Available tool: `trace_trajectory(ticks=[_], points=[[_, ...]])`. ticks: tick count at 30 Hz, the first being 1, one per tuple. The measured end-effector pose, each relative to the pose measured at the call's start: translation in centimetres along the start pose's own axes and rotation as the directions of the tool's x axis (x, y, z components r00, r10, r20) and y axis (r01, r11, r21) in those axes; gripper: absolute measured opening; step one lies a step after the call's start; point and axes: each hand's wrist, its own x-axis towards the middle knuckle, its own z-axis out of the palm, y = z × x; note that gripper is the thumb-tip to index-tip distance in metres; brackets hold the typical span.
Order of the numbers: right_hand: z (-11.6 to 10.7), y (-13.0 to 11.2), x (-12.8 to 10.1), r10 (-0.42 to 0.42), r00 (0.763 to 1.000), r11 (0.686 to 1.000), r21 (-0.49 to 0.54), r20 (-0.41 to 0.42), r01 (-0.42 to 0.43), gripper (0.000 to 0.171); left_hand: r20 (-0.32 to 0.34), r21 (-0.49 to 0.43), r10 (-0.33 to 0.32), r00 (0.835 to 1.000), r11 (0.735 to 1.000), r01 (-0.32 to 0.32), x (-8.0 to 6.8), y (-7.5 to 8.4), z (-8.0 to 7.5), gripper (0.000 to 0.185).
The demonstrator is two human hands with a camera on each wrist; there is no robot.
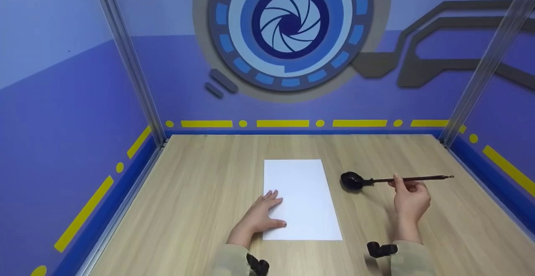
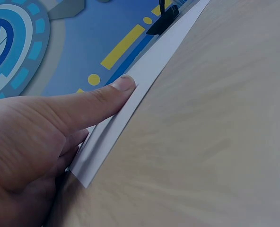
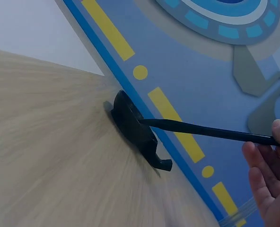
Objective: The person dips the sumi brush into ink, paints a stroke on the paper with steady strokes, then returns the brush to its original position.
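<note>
A sheet of white paper point(image 1: 301, 196) lies flat on the wooden table, and my left hand point(image 1: 261, 215) rests on its left edge with fingers spread. In the left wrist view the thumb point(image 2: 123, 85) lies across the paper's surface. My right hand point(image 1: 411, 200) pinches the shaft of a dark writing brush point(image 1: 430, 178), which has a small loop at its end. The brush's tapered tip reaches into a small black dish point(image 3: 130, 124) with a short spout-like handle, right of the paper. What the dish holds cannot be made out.
The wooden table point(image 1: 200, 175) is bounded by blue printed panels point(image 1: 167, 79) at the back and both sides. Metal posts point(image 1: 129, 58) stand at the back corners. A black camera mount point(image 1: 381, 249) is strapped to each sleeve.
</note>
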Motion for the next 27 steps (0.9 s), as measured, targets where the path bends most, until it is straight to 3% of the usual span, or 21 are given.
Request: trace_trajectory(ticks=[7,15,27], points=[[0.37,0.16,-0.09,-0.025,0.999,1.000,0.001,0.026,0.025,0.029,-0.001,0.041,0.030,1.000,0.999,-0.030,0.07,-0.05,0.01,0.079],[0.18,0.35,-0.02,-0.003,0.999,1.000,-0.030,0.035,0.004,0.028,0.003,0.035,0.017,1.000,0.999,-0.018,0.14,-0.10,0.00,0.080],[-0.48,-0.20,0.35,-0.008,1.000,1.000,-0.024,-0.012,0.007,0.023,-0.004,0.016,0.018,1.000,1.000,-0.018,-0.05,0.15,-0.04,0.079]])
